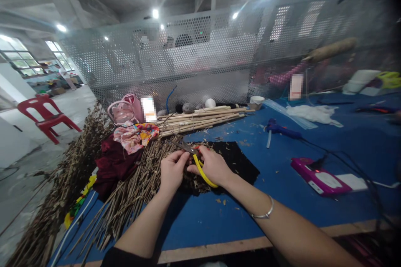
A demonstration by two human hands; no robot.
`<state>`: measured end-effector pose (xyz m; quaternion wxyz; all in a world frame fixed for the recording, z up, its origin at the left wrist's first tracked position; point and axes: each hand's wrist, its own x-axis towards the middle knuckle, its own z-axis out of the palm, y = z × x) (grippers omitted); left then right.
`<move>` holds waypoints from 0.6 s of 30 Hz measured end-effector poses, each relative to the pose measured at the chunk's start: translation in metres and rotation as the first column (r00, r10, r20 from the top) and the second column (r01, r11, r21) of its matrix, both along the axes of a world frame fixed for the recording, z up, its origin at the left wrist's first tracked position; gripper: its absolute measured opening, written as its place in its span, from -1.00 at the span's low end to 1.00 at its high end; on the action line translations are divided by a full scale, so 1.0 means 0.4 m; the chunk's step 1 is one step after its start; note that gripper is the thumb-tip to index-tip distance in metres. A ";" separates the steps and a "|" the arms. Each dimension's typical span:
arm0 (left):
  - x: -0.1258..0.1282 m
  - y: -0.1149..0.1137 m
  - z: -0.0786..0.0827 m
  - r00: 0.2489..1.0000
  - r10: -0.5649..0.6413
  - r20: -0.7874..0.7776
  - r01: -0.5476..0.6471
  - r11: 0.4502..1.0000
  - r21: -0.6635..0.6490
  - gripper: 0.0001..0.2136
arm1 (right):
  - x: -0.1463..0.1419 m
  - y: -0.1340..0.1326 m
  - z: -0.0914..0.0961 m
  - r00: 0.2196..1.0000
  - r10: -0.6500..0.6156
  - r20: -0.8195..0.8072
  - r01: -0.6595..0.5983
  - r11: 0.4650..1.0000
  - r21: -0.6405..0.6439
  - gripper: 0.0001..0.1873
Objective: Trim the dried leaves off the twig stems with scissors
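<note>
- Over the black sheet (242,158), the scissors (189,148) lie close to the left hand (171,171); a slip could nick its fingertips
- Right hand (211,167) wraps the scissors' handle, forearm slanting in; left thumb and fingers nearly meet, their hold unclear
- Dried stalks (138,183) heap left of the sheet
- Pale sticks (200,120) lie beyond it

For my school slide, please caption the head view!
Yellow-handled scissors in the right hand, left hand close by, dried stems alongside.
</note>
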<state>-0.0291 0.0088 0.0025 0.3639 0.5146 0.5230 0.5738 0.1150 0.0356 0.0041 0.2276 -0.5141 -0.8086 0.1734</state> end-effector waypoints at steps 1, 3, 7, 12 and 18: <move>0.000 0.000 0.000 1.000 0.000 0.006 0.000 1.000 -0.001 -0.77 | 0.000 -0.001 0.001 1.000 -0.012 0.001 0.012 1.000 -0.010 -0.46; 0.002 0.002 -0.001 1.000 -0.004 0.012 0.004 1.000 -0.004 -0.77 | 0.000 0.000 0.002 1.000 -0.028 -0.013 0.028 1.000 -0.004 -0.47; 0.009 0.002 -0.008 1.000 -0.014 0.018 0.015 0.998 -0.060 -0.75 | 0.004 0.005 -0.001 0.998 -0.059 -0.033 0.059 0.998 0.027 -0.45; 0.015 0.000 -0.014 0.998 -0.033 0.059 0.039 0.994 -0.105 -0.72 | 0.005 0.008 -0.002 0.997 -0.081 -0.011 0.081 0.996 0.029 -0.44; 0.014 0.000 -0.010 0.997 -0.014 0.080 0.021 0.996 -0.085 -0.75 | 0.003 0.009 -0.002 0.997 -0.083 0.010 0.082 0.995 0.049 -0.50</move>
